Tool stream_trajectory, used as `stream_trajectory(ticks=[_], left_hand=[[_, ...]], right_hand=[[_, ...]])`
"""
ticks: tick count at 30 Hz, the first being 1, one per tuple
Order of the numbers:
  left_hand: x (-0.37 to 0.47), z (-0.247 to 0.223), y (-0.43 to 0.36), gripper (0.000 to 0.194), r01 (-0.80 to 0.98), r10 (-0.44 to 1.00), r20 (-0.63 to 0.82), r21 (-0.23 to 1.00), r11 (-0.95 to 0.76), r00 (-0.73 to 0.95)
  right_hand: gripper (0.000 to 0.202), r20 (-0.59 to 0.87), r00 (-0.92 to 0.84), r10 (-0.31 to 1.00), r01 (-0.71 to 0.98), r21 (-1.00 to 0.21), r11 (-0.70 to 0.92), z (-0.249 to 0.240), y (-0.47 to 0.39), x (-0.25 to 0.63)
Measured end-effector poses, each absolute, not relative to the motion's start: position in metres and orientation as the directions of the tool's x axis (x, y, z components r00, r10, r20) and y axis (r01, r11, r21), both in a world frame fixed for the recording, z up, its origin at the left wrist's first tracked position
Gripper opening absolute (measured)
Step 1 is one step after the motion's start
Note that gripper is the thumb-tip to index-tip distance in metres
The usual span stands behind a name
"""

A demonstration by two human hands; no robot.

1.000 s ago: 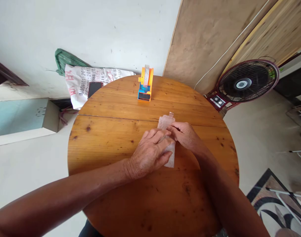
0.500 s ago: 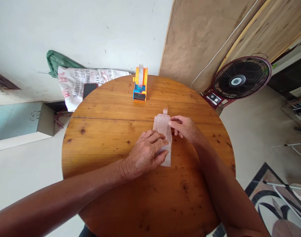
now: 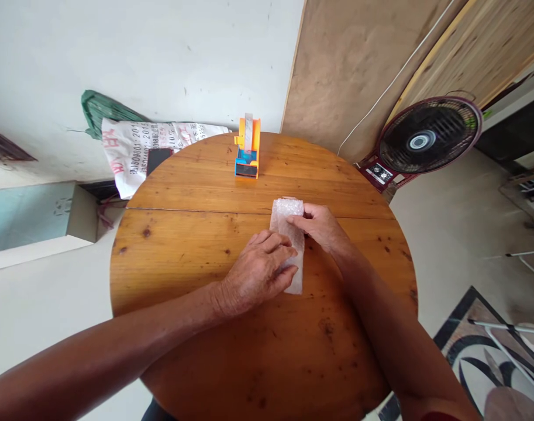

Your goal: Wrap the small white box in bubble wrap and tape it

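A narrow, flat bundle of bubble wrap (image 3: pixel 288 209) lies lengthwise in front of me, translucent and whitish. My left hand (image 3: pixel 263 266) rests across its lower half, fingers loosely spread and pressing on top. At the upper right edge, my right hand (image 3: pixel 321 227) grips the wrap, thumb over the top face and fingers tucked behind or beneath it. Whatever the wrap may contain is hidden. Farther back stands an orange and blue tape dispenser (image 3: pixel 248 155) with a roll of clear tape in it.
The round wooden table (image 3: pixel 183 251) carries all of this. Beyond its right edge stands a fan (image 3: pixel 420 140). A printed white sack (image 3: pixel 130 149) and a green bag (image 3: pixel 104 111) sit against the wall at the back left.
My right hand has moved left onto the wrap and closed on its edge. The tape tab that stuck out at the far end no longer shows. My left hand stays in place.
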State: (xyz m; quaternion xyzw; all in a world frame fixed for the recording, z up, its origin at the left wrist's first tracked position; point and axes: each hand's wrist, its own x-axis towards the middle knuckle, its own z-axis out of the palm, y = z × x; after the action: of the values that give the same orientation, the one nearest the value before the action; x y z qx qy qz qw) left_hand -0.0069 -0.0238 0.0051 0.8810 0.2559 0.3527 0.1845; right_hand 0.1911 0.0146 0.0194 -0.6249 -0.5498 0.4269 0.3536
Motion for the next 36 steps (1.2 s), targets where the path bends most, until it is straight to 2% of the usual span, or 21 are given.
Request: stream_trajectory(ticks=[4,7,11,18,22,27,32,36], left_hand=[[-0.010,0.008,-0.025,0.021,0.380,0.581,0.537,0.445,-0.811,0.612],[-0.012,0.010,-0.026,0.020,0.422,0.567,0.556,0.378,-0.824,0.608],[-0.012,0.013,-0.028,0.021,0.453,0.549,0.552,0.315,-0.834,0.627],[-0.011,0.015,-0.031,0.022,0.454,0.577,0.473,0.357,-0.816,0.665],[-0.011,0.017,-0.031,0.021,0.469,0.608,0.416,0.392,-0.791,0.677],[-0.011,0.019,-0.032,0.019,0.483,0.654,0.346,0.465,-0.742,0.673],[-0.012,0.015,-0.031,0.021,0.447,0.656,0.374,0.508,-0.736,0.655],[-0.012,0.013,-0.031,0.021,0.434,0.658,0.394,0.520,-0.735,0.642]], right_hand=[[0.023,-0.029,0.083,0.996,0.381,-0.923,-0.059,0.015,0.014,0.186],[0.022,-0.013,0.096,0.995,0.353,-0.934,-0.047,0.009,0.015,0.183],[0.020,0.017,0.128,0.992,0.429,-0.902,-0.040,0.003,0.017,0.181],[0.025,0.090,0.170,0.981,0.606,-0.795,-0.032,0.003,0.021,0.177],[0.026,0.093,0.150,0.984,0.615,-0.789,-0.019,0.003,0.022,0.177],[0.023,0.033,0.150,0.988,0.489,-0.871,-0.045,0.005,0.018,0.175],[0.024,-0.049,0.086,0.995,0.234,-0.970,-0.068,0.011,0.012,0.174],[0.032,-0.079,0.044,0.996,0.052,-0.995,-0.081,0.012,0.008,0.175]])
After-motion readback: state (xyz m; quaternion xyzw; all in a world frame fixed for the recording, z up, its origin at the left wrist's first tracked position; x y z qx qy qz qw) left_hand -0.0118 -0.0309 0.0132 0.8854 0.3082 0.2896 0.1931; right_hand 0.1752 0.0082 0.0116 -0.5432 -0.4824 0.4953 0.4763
